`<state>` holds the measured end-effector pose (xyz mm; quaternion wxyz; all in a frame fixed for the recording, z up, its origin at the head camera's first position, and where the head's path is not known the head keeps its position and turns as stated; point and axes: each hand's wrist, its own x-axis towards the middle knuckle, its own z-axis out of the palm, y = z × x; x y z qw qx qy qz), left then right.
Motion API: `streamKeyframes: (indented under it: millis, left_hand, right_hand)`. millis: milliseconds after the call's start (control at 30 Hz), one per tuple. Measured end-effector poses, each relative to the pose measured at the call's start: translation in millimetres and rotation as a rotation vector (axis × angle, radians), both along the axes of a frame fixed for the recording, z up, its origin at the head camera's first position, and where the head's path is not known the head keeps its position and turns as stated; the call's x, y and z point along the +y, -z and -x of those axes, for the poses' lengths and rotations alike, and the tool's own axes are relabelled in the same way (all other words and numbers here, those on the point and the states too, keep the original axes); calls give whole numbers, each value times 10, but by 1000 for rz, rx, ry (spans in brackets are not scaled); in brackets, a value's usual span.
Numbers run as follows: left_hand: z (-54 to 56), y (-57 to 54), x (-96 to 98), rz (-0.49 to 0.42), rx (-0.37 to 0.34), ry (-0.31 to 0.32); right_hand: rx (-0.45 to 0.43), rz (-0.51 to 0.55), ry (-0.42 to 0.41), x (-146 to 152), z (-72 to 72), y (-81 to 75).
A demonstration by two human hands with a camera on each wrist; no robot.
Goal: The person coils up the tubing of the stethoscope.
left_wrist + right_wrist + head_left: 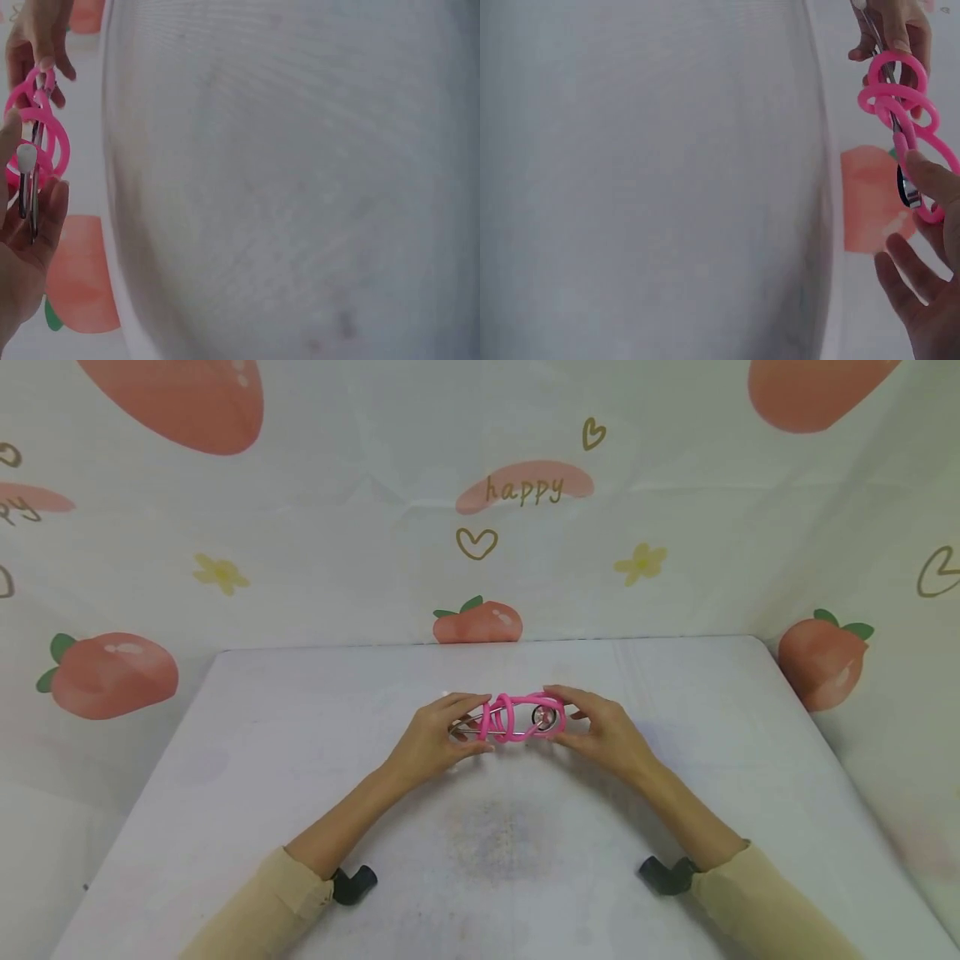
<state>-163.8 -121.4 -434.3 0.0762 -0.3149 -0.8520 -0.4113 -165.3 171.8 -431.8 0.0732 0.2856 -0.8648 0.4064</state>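
Note:
A pink stethoscope (510, 718), its tubing looped into several coils, is held between both hands over the middle of the table. My left hand (429, 735) grips the end with the metal ear tubes, thumb on the near side and fingers on the far side. A white ear tip (26, 157) shows in the left wrist view. At the other end my right hand (611, 735) pinches the pink tubing between thumb and fingers, beside the silver, dark-rimmed chest piece (544, 717). In the right wrist view, some fingers (911, 266) of that hand stand away from the tubing.
A white-covered table (315, 693) extends under both arms, with a greyish smudge near its middle. A white cloth (337, 560) printed with peaches, flowers and hearts hangs behind and at the sides. Black bent pieces (355, 886) sit by both sleeve cuffs.

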Motion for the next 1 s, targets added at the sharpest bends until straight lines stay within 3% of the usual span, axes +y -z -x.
streamKeyframes:
  millis: [433,600,1000]
  left_hand:
    - [36,91,30,115,-81,-35]
    - [34,91,33,103,-117,-40]
    - [18,94,-16,38,-120,-38]
  right_hand:
    - [-136,-123,41,72,25,92]
    - [-175,-153,62,79,32,116]
    - [-219,-214,66,84,45,113]
